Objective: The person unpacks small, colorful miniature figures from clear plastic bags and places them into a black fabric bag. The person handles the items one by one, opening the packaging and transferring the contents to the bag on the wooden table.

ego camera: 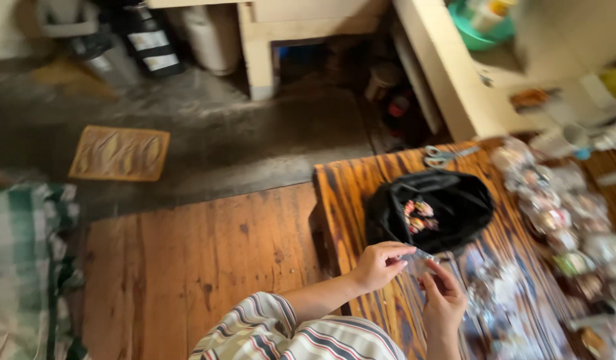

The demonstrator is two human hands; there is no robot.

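Clear small plastic bag (420, 260) pinched between left hand (381, 263) and right hand (445, 297), beside black bag (455, 203) on wooden table (348, 193).

Glossy streaked wooden table (361, 193), shiny black plastic bag (455, 200), clear film (420, 261)

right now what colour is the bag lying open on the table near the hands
Black. The bag lies open with small colourful pieces inside, clearest in the head view.
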